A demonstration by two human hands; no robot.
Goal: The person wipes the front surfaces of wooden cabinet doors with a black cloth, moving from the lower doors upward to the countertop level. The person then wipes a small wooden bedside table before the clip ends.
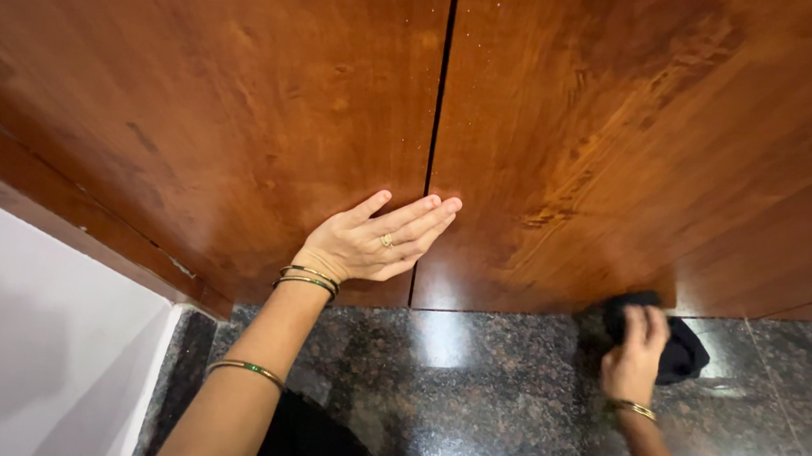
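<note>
My left hand point(378, 240) lies flat with fingers together against the lower part of a polished brown wooden door point(243, 112), its fingertips reaching the dark seam between the two door panels. My right hand point(635, 354) presses a black cloth point(679, 347) onto the dark speckled granite floor point(490, 386), right at the bottom edge of the right door panel point(641, 130). Thin gold and green bangles circle both wrists, and a ring sits on a left finger.
A white wall point(36, 345) runs along the left, meeting the brown wooden door frame point(73, 214). The shiny granite floor reflects light spots near the door's foot. My dark clothing shows at the bottom edge.
</note>
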